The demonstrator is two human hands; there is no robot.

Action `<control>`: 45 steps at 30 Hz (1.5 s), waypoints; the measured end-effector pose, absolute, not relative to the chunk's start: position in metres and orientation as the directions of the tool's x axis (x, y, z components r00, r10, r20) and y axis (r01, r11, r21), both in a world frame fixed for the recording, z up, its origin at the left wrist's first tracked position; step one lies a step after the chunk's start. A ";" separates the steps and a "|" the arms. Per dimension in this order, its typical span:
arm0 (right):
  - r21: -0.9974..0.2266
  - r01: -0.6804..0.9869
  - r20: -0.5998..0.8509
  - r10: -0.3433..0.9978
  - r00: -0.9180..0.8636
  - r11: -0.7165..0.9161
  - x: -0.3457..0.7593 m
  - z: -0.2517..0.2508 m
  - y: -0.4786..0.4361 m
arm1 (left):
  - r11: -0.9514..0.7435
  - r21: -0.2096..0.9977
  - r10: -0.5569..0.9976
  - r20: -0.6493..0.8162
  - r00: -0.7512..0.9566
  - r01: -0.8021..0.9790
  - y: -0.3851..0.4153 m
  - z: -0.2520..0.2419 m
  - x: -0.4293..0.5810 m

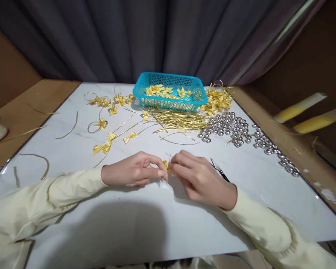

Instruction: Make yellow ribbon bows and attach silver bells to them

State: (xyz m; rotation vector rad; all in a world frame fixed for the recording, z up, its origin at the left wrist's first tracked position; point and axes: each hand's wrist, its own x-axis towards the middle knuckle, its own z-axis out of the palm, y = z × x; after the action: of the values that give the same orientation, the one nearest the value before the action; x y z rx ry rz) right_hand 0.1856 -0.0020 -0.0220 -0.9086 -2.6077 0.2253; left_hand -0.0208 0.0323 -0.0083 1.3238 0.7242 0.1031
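Note:
Above the middle of the white table, my left hand (138, 170) pinches a small yellow ribbon bow (165, 164) between thumb and forefinger. From the other side, my right hand (197, 177) closes its fingers at the bow's right edge, where a thin gold strand shows. Its fingertips are partly hidden, and much of the bow is covered by the fingers. Beside my right wrist lies a dark-handled tool (220, 171), partly behind the hand. Just beyond my hands are loose yellow bows (130, 137) and a pile of gold wire ties (182, 121).
A blue plastic basket (170, 104) holding yellow bows stands at the back. Right of it are heaped bows (216, 99) and many silver rings (232, 125). Bows with gold loops (101, 124) lie at left. Two yellow-filled tubes (301, 107) are at the right edge.

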 end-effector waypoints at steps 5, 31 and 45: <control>-0.098 0.570 0.424 0.552 -0.718 0.816 0.186 -0.021 0.000 | 0.268 0.899 0.491 -0.436 0.754 0.346 0.033 -0.008 -0.020; -0.536 0.374 0.390 0.616 -0.685 0.756 0.184 -0.024 0.001 | -0.057 0.893 0.642 -0.309 0.702 0.446 0.028 -0.002 -0.016; -0.653 0.333 0.365 0.668 -0.649 0.680 0.182 -0.023 -0.001 | 0.067 0.923 0.553 -0.350 0.757 0.378 0.031 0.003 -0.018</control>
State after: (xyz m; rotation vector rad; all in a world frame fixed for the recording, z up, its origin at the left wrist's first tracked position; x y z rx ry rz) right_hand 0.1825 -0.0011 -0.0226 -0.7664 -2.2924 0.7319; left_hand -0.0182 0.0305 0.0026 1.5469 0.7790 0.1541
